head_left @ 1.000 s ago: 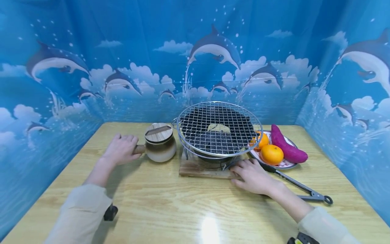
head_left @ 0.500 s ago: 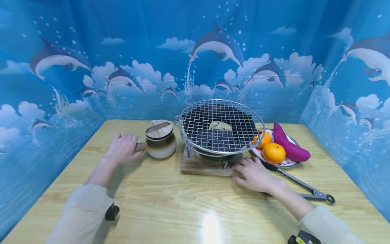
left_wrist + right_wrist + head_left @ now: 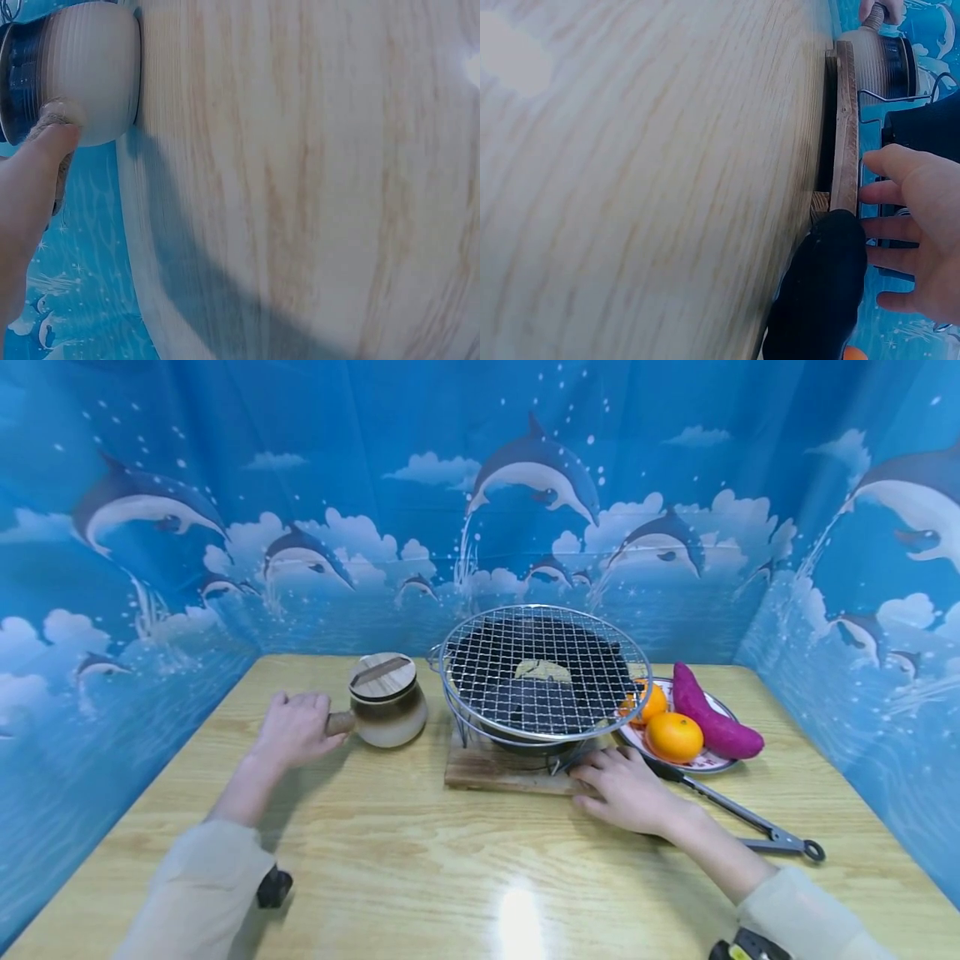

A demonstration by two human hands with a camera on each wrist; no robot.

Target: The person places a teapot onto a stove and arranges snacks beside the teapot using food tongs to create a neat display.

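In the head view my left hand [image 3: 292,727] grips the cord-wrapped side handle [image 3: 341,722] of a brown-and-cream clay pot [image 3: 390,718] with a wooden lid [image 3: 384,677]. The left wrist view has the thumb lying along the handle [image 3: 54,120], close to the pot wall. My right hand [image 3: 622,789] lies at the right front corner of a wooden board [image 3: 495,774], under a round tabletop grill with a wire mesh [image 3: 543,677]. Its fingers [image 3: 889,226] are spread and nearly straight beside the board; I cannot tell how firmly they touch it.
Black-tipped metal tongs [image 3: 731,810] lie on the table by my right hand. Behind them, a patterned plate [image 3: 720,767] holds oranges [image 3: 673,737] and a purple sweet potato [image 3: 708,717]. A blue dolphin-print curtain [image 3: 360,485] borders the back and sides of the table.
Over the last half second the pot has shifted slightly left with my left hand on its handle. My right hand stays at the board. Earlier, the head view itself shifted a little.
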